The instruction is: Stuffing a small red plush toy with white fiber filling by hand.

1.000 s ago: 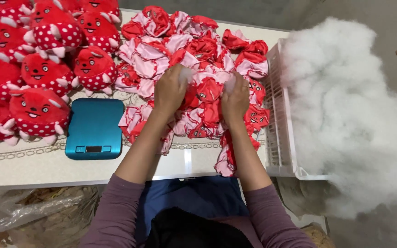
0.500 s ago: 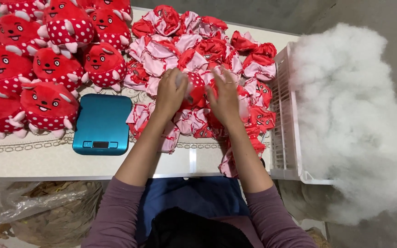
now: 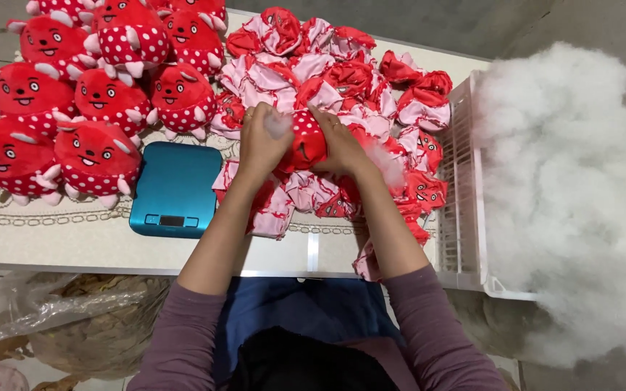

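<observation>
Both hands meet over the middle of the table in the head view. Left hand point(image 3: 261, 142) is curled shut around a tuft of white stuffing fibre point(image 3: 278, 124) and presses it toward the open end of a red plush toy skin with white dots point(image 3: 306, 141); right hand point(image 3: 340, 145) is closed on the other side of that same skin, fingers wrapped over the cloth, so the skin sits clamped between the two hands, just above the heap of unfilled red and pink skins point(image 3: 327, 80).

Compared with half a second ago, the hands have drawn closer together and lifted the skin slightly clear of the heap, and the fibre now shows at the left fingertips where before only the backs of the hands showed. The skin looks partly rounded, so filling seems under way rather than finished.

Left of the hands lies a blue kitchen scale point(image 3: 175, 190), flat on the pale table point(image 3: 110, 246), with nothing on it. Beyond the scale sit the finished stuffed toys point(image 3: 96, 94), red with white dots and small faces, packed side by side. On the right a white slatted crate point(image 3: 465, 181) stands touching the table edge, overflowing with a large mound of loose white stuffing point(image 3: 566, 195). A clear plastic bag point(image 3: 59, 311) lies on the floor below the table
</observation>
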